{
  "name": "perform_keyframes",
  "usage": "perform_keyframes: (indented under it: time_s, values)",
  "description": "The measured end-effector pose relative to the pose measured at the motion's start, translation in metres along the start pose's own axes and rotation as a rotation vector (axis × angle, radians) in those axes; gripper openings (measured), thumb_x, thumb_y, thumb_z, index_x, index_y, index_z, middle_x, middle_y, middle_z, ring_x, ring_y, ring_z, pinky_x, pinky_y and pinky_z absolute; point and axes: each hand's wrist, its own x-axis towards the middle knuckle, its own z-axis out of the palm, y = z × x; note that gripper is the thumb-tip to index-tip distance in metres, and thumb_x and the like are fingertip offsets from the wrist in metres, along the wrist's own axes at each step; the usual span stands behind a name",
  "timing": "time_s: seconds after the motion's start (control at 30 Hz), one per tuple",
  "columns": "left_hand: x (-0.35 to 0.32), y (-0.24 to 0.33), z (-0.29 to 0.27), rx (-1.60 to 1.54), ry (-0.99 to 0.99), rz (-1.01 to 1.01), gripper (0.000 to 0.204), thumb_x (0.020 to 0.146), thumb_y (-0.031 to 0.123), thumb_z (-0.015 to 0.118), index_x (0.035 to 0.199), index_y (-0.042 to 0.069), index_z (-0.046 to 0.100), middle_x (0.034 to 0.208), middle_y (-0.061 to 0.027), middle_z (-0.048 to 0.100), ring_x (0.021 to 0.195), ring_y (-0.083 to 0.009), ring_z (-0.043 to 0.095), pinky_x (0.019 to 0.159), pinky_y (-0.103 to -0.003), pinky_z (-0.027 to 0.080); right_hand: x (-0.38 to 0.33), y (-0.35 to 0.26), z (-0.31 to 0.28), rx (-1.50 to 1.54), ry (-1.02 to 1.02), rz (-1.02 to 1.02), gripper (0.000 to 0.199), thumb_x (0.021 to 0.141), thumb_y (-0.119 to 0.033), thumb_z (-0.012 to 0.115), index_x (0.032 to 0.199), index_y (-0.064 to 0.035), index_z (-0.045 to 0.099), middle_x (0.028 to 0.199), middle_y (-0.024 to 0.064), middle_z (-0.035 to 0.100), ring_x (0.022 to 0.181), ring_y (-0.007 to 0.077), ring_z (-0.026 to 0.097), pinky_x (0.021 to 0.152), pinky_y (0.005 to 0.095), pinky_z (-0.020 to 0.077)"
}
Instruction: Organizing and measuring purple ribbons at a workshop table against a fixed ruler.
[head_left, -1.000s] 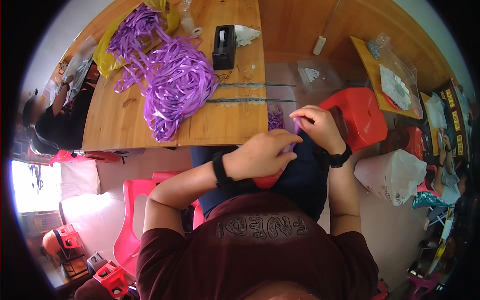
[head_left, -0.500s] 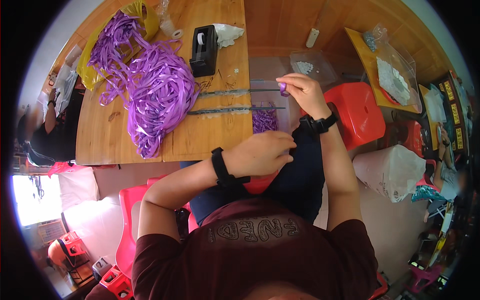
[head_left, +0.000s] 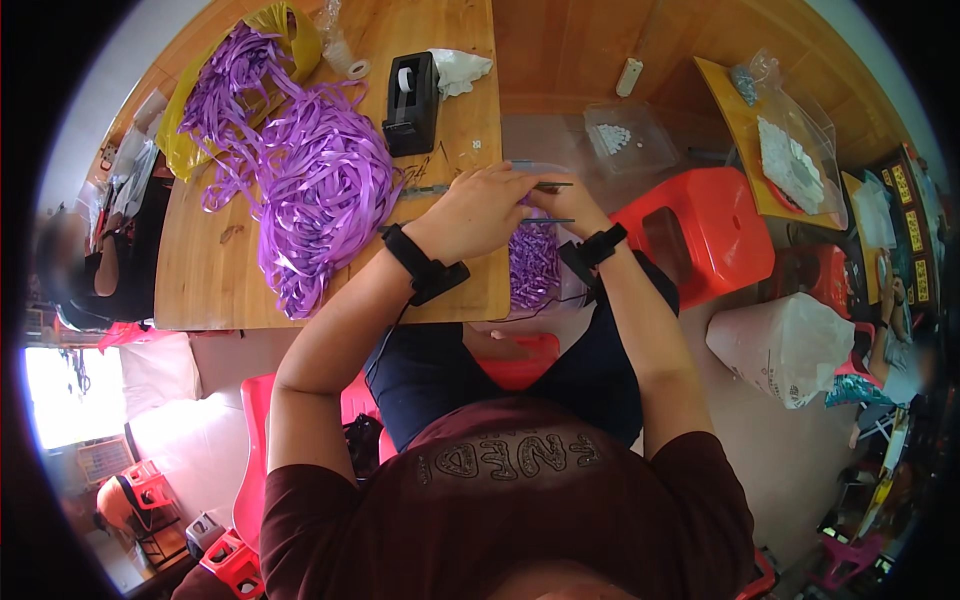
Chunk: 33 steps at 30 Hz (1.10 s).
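Observation:
My left hand (head_left: 478,212) bends over the right edge of the wooden table, its fingers drawn together beside two thin dark rods (head_left: 555,220). What those fingers grip is hidden. My right hand (head_left: 572,208) meets it from the other side, closed on a bit of purple ribbon (head_left: 538,211) between the hands. The rods are taped to the tabletop and stick out past its edge. Below them, a clear bin holds many short purple ribbon pieces (head_left: 533,262). A large tangled heap of purple ribbon (head_left: 325,185) lies left of my hands, trailing out of a yellow bag (head_left: 178,140).
A black tape dispenser (head_left: 411,105) and crumpled white plastic (head_left: 462,72) sit on the table (head_left: 440,295). To my right are a red stool (head_left: 735,230), a clear tray (head_left: 650,150) with white pieces and a large white sack (head_left: 770,345). Other people sit at both sides.
My left hand has moved up and forward from above my lap to the rods. My right hand has drawn left and down from the rod's tip, so both hands now meet.

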Motion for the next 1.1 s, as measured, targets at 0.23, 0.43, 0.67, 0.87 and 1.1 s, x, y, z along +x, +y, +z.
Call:
perform_keyframes:
  time_s: [0.23, 0.43, 0.67, 0.87, 1.1]
  values:
    - [-0.003, -0.012, 0.006, 0.002, 0.022, 0.007, 0.042, 0.089, 0.014, 0.058, 0.129, 0.001, 0.057, 0.123, -0.0234, 0.062, 0.120, -0.0408, 0.056, 0.102, -0.046, 0.045, -0.058, 0.065, 0.056, 0.425, 0.043, 0.443, 0.023, 0.097, -0.020, 0.066, 0.088, 0.0010, 0.068, 0.074, 0.0077, 0.068, 0.056, 0.0136, 0.061, 0.052, 0.0237, 0.0488]
    - [-0.012, 0.002, -0.002, -0.019, 0.033, -0.016, 0.034, 0.090, 0.016, 0.058, 0.122, 0.003, 0.061, 0.117, -0.0218, 0.065, 0.120, -0.0396, 0.056, 0.100, -0.046, 0.046, -0.128, 0.075, 0.103, 0.490, 0.012, 0.794, 0.033, 0.096, -0.031, 0.068, 0.096, 0.0018, 0.066, 0.089, 0.0118, 0.073, 0.068, 0.0180, 0.070, 0.058, 0.0289, 0.0590]
    - [-0.108, 0.097, 0.009, -0.440, -0.201, 0.096, 0.024, 0.094, 0.022, 0.062, 0.105, 0.001, 0.069, 0.103, -0.0192, 0.070, 0.090, -0.0349, 0.068, 0.082, -0.039, 0.053, -0.165, 0.052, 0.113, 0.690, 0.084, 0.846, 0.023, 0.097, -0.023, 0.065, 0.103, -0.0009, 0.068, 0.092, 0.0116, 0.072, 0.075, 0.0180, 0.071, 0.062, 0.0315, 0.0596]
    - [-0.140, 0.029, 0.147, -0.285, 0.131, -0.445, 0.021, 0.092, 0.024, 0.065, 0.091, 0.004, 0.070, 0.077, -0.0141, 0.068, 0.070, -0.0288, 0.067, 0.065, -0.039, 0.052, -0.186, 0.033, 0.122, 0.670, 0.007, 0.930, 0.023, 0.098, -0.019, 0.057, 0.111, -0.0047, 0.069, 0.096, 0.0136, 0.073, 0.079, 0.0233, 0.073, 0.065, 0.0330, 0.0604]
    - [-0.152, 0.035, 0.152, -0.381, 0.051, -0.368, 0.021, 0.089, 0.024, 0.068, 0.095, 0.004, 0.070, 0.081, -0.0141, 0.069, 0.072, -0.0289, 0.068, 0.066, -0.038, 0.053, -0.196, 0.036, 0.122, 0.600, 0.002, 1.039, 0.023, 0.099, -0.020, 0.056, 0.114, -0.0043, 0.066, 0.098, 0.0147, 0.074, 0.077, 0.0221, 0.073, 0.062, 0.0318, 0.0605]
